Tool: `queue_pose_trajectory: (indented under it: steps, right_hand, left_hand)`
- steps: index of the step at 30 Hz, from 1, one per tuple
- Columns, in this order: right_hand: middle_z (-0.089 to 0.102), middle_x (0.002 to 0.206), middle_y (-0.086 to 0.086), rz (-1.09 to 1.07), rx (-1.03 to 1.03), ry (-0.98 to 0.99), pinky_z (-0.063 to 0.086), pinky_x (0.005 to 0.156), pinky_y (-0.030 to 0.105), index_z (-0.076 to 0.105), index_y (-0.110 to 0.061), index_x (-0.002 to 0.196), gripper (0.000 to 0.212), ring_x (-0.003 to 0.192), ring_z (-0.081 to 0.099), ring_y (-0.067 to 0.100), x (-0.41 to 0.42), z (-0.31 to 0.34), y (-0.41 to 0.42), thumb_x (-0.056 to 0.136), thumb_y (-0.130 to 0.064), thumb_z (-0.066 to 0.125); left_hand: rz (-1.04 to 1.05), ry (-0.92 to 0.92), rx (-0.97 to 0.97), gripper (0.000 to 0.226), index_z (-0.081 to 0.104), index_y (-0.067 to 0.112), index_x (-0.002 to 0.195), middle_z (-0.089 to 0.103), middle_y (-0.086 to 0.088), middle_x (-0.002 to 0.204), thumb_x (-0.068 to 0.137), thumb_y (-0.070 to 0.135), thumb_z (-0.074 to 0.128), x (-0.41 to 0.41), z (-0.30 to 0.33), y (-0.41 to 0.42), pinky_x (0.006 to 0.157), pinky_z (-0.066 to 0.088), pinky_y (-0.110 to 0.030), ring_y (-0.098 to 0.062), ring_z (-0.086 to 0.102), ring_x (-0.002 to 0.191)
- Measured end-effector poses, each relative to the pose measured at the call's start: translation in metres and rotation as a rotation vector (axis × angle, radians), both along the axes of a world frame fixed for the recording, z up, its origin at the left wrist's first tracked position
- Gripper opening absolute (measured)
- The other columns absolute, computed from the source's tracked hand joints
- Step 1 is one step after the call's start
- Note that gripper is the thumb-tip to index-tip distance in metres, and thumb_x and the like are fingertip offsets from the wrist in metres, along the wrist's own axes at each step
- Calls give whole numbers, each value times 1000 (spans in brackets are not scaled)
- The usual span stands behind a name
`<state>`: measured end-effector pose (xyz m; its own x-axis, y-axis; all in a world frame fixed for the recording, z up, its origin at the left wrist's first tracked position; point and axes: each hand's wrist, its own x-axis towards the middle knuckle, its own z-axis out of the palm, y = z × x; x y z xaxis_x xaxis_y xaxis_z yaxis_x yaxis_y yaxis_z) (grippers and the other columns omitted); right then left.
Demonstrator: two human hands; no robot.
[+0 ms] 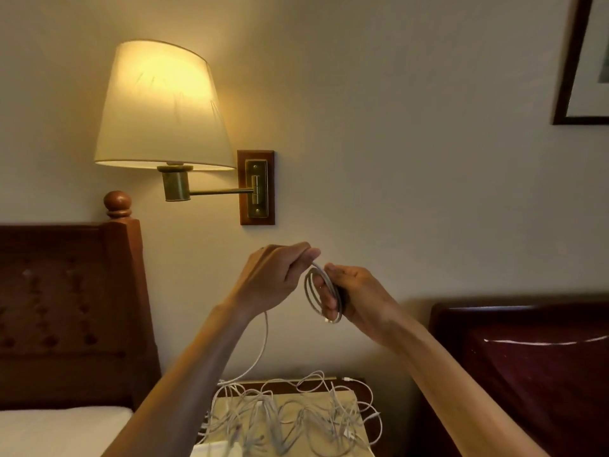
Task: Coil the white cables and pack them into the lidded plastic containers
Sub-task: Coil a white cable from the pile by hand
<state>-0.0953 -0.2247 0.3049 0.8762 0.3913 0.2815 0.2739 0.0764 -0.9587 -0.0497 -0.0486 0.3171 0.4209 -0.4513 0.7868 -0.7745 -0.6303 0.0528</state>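
Observation:
Raised in front of the wall, my right hand (354, 296) holds a small coil of white cable (318, 293) looped round its fingers. My left hand (276, 278) pinches the same cable just above the coil. The loose end of that cable (263, 344) hangs from my left hand down to the nightstand. A tangled pile of white cables (293, 417) lies on the nightstand top (349, 399) below my forearms. A pale flat corner, perhaps a plastic container (211, 450), shows at the bottom edge; I cannot tell for sure.
A lit wall lamp (158, 107) hangs on a brass arm above the left. A wooden headboard (66, 308) and white bedding (59, 430) are at left. Another dark wooden headboard (527, 374) stands at right. A framed picture (583, 61) hangs top right.

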Motion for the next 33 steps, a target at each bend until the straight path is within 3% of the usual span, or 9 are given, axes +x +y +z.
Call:
queue_pose_trajectory:
  steps: [5, 9, 12, 14, 16, 20, 23, 28, 33]
  right_hand:
    - [45, 58, 2, 135, 188, 143, 43, 55, 24, 54, -5, 90, 37, 52, 43, 14, -6, 7, -5, 107, -23, 27]
    - [45, 57, 0, 156, 417, 202, 45, 51, 22, 53, -7, 87, 35, 49, 44, 11, -1, 21, -15, 106, -25, 30]
    - [50, 62, 2, 78, 479, 199, 49, 54, 23, 54, -6, 85, 35, 51, 48, 13, 8, 24, -15, 105, -25, 34]
    - [54, 67, 7, -36, 393, 125, 51, 57, 25, 56, -5, 84, 35, 56, 54, 16, 15, 15, -10, 105, -24, 36]
    - [62, 70, 10, -146, 226, 14, 54, 62, 27, 59, -1, 89, 35, 62, 62, 20, 19, -2, -2, 105, -23, 37]
    - [69, 70, 7, -188, -22, -122, 53, 65, 26, 62, 0, 92, 36, 65, 65, 18, 15, -32, 10, 104, -26, 41]
    - [64, 61, 1, -194, -174, -193, 46, 56, 20, 64, -3, 85, 38, 56, 58, 10, 6, -38, 11, 104, -25, 40]
    - [64, 64, 5, -65, -148, -88, 49, 61, 24, 62, -4, 89, 39, 58, 60, 17, 2, -32, 7, 106, -27, 34]
    - [54, 62, 4, 132, 72, 143, 46, 58, 24, 60, -6, 87, 37, 55, 49, 15, 2, -13, 0, 106, -24, 34]
  left_hand:
    - [-191, 128, -233, 32, 43, 22, 75, 45, 3, 62, 103, 36, 34, 14, -28, 8, 51, 32, -28, -11, 40, 52]
    - [-59, 229, -364, 44, 48, 26, 77, 50, 4, 64, 97, 60, 29, 23, -84, 21, 52, 38, -43, -17, 47, 55]
    - [120, 359, -102, 38, 48, 32, 82, 57, 10, 66, 97, 59, 27, 3, -116, 18, 55, 45, -34, -7, 53, 57]
    - [189, 476, 184, 32, 55, 29, 91, 64, 6, 77, 99, 50, 32, -26, -112, 3, 66, 48, -34, -14, 61, 70]
    - [178, 556, 396, 38, 57, 20, 88, 66, -3, 84, 101, 47, 33, -55, -91, -14, 66, 45, -33, -24, 61, 76]
    - [177, 406, 442, 41, 55, 21, 78, 51, 8, 63, 101, 45, 33, -86, -33, -17, 53, 33, -25, -7, 46, 52]
    - [202, 165, 401, 38, 62, 28, 90, 60, 14, 69, 100, 50, 33, -76, -7, -1, 58, 44, -22, -3, 54, 55]
    - [112, 138, 382, 24, 53, 27, 85, 55, 14, 74, 96, 45, 43, -40, 4, 17, 60, 40, -23, -4, 53, 65]
    - [-152, 160, 73, 26, 57, 16, 89, 55, 13, 79, 99, 33, 41, -6, -11, 27, 64, 39, -13, 0, 53, 71]
